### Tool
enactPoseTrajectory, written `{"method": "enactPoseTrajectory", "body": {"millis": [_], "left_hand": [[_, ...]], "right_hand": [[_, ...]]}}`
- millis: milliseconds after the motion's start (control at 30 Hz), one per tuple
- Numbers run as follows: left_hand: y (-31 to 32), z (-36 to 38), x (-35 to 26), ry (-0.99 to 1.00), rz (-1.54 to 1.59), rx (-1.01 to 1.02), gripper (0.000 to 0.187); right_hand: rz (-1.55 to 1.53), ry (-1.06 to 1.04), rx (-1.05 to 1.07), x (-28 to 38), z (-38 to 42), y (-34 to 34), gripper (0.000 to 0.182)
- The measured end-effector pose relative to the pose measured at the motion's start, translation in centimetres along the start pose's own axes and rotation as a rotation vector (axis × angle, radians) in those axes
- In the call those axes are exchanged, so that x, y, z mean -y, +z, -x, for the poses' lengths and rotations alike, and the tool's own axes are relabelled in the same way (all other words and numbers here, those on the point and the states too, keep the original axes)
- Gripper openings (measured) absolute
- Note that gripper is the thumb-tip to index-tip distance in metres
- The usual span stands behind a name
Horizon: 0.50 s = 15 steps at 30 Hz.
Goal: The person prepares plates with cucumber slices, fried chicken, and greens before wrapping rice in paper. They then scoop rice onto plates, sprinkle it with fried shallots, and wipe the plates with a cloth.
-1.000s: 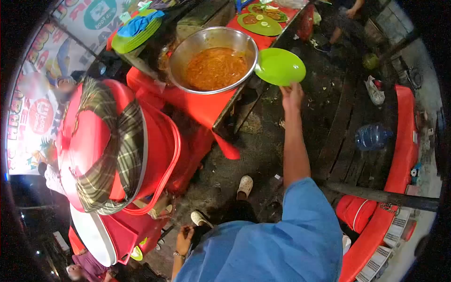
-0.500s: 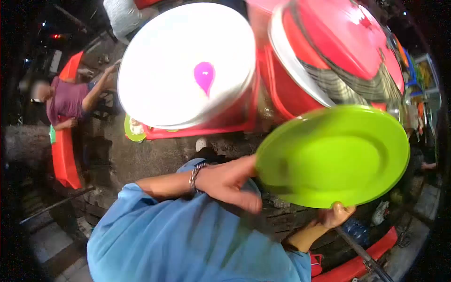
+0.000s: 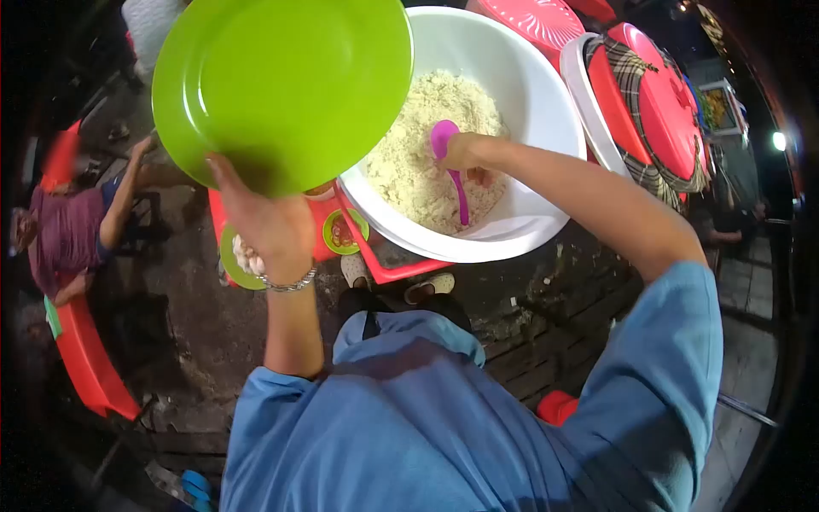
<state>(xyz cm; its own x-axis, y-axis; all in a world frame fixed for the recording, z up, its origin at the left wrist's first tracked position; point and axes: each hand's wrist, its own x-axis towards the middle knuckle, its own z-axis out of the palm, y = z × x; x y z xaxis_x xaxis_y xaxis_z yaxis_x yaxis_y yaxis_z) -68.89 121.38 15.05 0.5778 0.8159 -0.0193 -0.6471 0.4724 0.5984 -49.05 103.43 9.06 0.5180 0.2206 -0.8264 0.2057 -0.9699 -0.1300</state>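
My left hand (image 3: 269, 222) is closed on the rim of a green plate (image 3: 281, 94), which is tilted and bare on its visible face. It hangs over the left side of a large white tub (image 3: 537, 111) holding pale, crumbly rice (image 3: 414, 179). My right hand (image 3: 469, 158) reaches into the tub from the right, fingers curled at a purple spoon (image 3: 462, 205). The spoon lies on the rice with its bowl toward the far side; the hand partly covers its middle.
On a red table (image 3: 226, 213) at the left are a plate of whitish pieces (image 3: 247, 256) and a small green bowl (image 3: 345, 232). A red-lidded container (image 3: 653, 102) wrapped in checked cloth stands at right. Another person (image 3: 72, 213) is at left.
The green plate has moved from the right side to the upper left, now in my left hand alone. My right hand has left the plate and reached to the spoon in the tub.
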Motion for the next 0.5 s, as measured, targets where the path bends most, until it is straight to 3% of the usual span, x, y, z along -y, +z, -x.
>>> {"method": "enactPoseTrajectory", "body": {"millis": [67, 167, 233, 300, 333, 367, 433, 467, 500], "left_hand": [[0.6, -0.2, 1.3, -0.033, 0.061, 0.046, 0.045], [2.0, -0.2, 2.1, -0.057, 0.095, 0.154, 0.044], [3.2, -0.7, 2.2, -0.089, -0.145, 0.078, 0.043], [3.6, -1.6, 2.9, 0.062, -0.274, 0.049, 0.040], [4.7, -1.8, 2.7, -0.021, 0.022, 0.072, 0.039], [5.4, -2.1, 2.6, -0.104, 0.316, 0.092, 0.038], [2.7, -2.6, 4.1, 0.153, -0.500, 0.147, 0.038], [3.1, -2.9, 4.0, 0.073, -0.460, 0.125, 0.038], [3.9, -3.1, 3.9, -0.069, -0.171, 0.168, 0.038]], "right_hand": [[-0.354, 0.184, 0.020, -0.7, -2.3, 1.7, 0.021], [-0.555, 0.169, 0.132, -3.2, -2.8, 2.4, 0.020], [-0.604, 0.228, 0.076, -2.4, -0.4, 1.9, 0.018], [-0.494, 0.081, -0.089, -1.7, 1.2, 0.7, 0.019], [-0.266, -0.010, -0.145, -1.5, 2.4, -0.9, 0.018], [-0.266, -0.008, -0.142, -1.5, 3.5, -2.2, 0.018], [0.485, -0.238, -0.587, -1.7, 5.1, -4.0, 0.026], [0.472, -0.230, -0.587, -1.3, 5.4, -4.4, 0.026], [0.461, -0.204, -0.562, -1.0, 5.6, -4.6, 0.028]]}}
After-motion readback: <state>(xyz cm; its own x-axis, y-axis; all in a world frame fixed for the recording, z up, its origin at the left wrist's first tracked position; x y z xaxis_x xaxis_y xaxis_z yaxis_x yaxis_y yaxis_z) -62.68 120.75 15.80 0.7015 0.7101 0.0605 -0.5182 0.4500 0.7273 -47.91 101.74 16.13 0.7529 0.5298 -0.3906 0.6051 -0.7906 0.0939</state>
